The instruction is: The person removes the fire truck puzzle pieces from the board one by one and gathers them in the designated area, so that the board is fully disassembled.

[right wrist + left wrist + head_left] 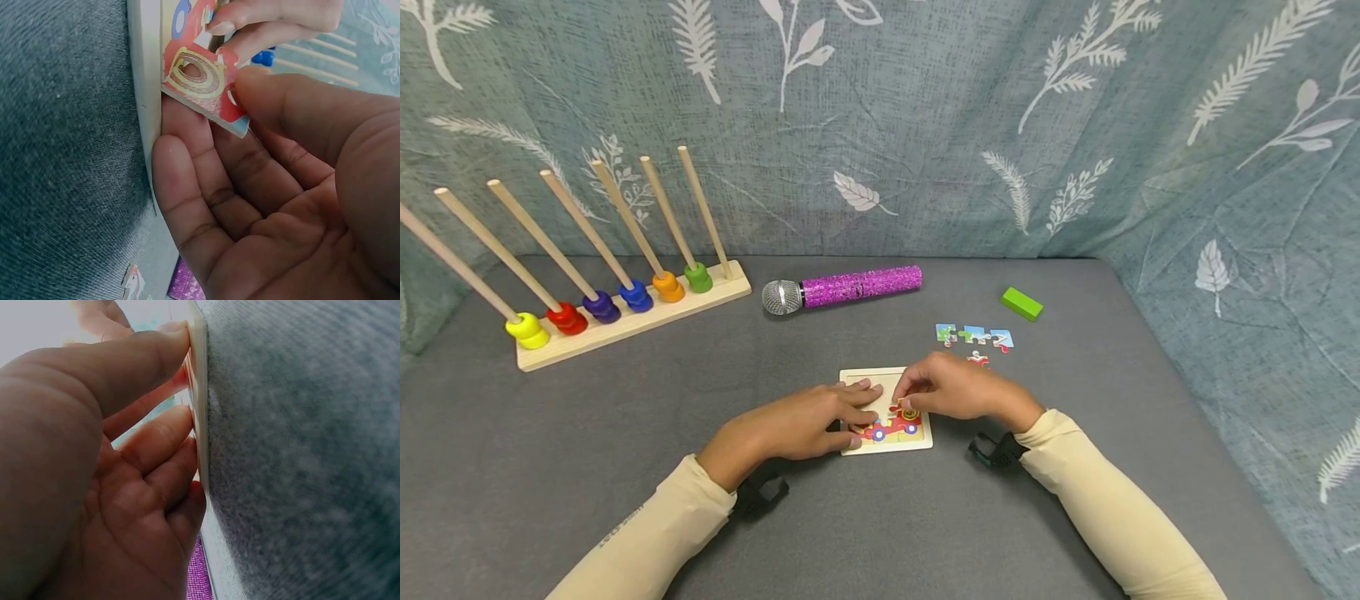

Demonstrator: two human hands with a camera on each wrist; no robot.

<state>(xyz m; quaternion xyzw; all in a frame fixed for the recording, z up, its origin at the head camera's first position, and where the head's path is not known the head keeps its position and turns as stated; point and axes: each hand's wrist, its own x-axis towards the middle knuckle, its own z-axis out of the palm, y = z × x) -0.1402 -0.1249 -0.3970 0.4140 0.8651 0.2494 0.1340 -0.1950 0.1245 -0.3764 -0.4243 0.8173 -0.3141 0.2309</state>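
Observation:
A square wooden puzzle board (887,447) lies on the table, its lower part filled with pieces that show a red car with blue wheels. My left hand (820,421) rests on the left side of this board; its fingertips touch the surface and, in the left wrist view, the thumb (169,350) presses near the edge. A red puzzle piece (209,94) with yellow rings is pinched between the thumb and fingers of my right hand (951,385). One edge of that piece sits at the board while the other is tilted up, as the right wrist view shows.
Several loose puzzle pieces (975,335) lie behind my right hand, with a green block (1022,304) farther right. A purple glittery microphone (861,286) lies at the back. To the left stands a wooden peg rack (625,321) with coloured beads. A patterned cloth (925,125) hangs behind.

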